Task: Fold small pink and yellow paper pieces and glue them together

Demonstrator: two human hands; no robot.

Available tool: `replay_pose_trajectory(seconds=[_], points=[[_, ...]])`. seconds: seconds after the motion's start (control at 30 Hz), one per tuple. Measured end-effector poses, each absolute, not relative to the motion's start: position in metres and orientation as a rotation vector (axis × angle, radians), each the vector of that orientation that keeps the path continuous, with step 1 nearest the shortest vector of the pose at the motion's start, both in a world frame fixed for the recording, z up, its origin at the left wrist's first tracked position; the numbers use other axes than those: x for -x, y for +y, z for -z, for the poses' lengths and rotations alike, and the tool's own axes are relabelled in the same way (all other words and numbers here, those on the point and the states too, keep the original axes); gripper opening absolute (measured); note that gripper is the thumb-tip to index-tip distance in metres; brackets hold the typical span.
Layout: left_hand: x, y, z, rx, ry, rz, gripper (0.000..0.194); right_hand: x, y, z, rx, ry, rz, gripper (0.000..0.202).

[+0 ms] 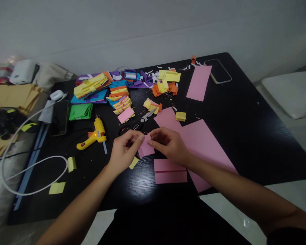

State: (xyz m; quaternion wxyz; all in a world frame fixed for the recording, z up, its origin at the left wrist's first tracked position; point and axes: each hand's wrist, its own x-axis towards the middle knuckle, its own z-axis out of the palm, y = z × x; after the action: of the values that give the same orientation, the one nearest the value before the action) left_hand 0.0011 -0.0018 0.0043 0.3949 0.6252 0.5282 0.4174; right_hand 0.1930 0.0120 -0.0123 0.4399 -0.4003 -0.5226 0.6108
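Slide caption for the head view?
Left hand and right hand hold a small pink paper piece over a black table, yellow hot glue gun and scissors nearby.

A lone head-worn camera looks forward and down, from near, on the left hand (pixel 124 149) and right hand (pixel 172 144) over a black tabletop (pixel 247 136). Their grip on the small pink paper (pixel 147 148) lies just below mid-view; beyond it the view reaches a pale wall (pixel 148 23), nearer in, the wearer's dark clothing (pixel 165 224).
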Motion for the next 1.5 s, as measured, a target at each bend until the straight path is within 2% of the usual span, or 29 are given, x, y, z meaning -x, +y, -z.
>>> replay_pose_trajectory(seconds=[0.33,0.47,0.6,0.8,1.17,1.37,1.5], points=[[0.004,0.004,-0.004,-1.588,1.358,-0.978,0.021,-0.195,0.016,0.010,1.007,-1.324,-1.519,0.026],[0.004,0.004,-0.005,-1.622,1.337,-0.932,0.022,-0.196,0.015,0.008,1.013,-1.410,-1.545,0.019],[0.004,0.004,-0.004,-1.627,1.311,-0.935,0.020,-0.198,0.015,0.007,0.962,-1.410,-1.602,0.024],[0.004,0.004,-0.003,-1.660,1.295,-0.920,0.020,-0.195,0.017,0.009,1.073,-1.443,-1.481,0.021],[0.009,0.006,-0.005,-1.857,1.298,-0.894,0.016,-0.198,0.021,0.011,1.075,-1.431,-1.457,0.019],[0.011,0.007,-0.006,-1.719,1.358,-1.015,0.020,-0.200,0.029,0.018,1.102,-1.242,-1.452,0.025],[0.008,0.006,-0.005,-1.699,1.278,-0.976,0.019,-0.200,0.031,0.022,1.072,-1.111,-1.472,0.035]])
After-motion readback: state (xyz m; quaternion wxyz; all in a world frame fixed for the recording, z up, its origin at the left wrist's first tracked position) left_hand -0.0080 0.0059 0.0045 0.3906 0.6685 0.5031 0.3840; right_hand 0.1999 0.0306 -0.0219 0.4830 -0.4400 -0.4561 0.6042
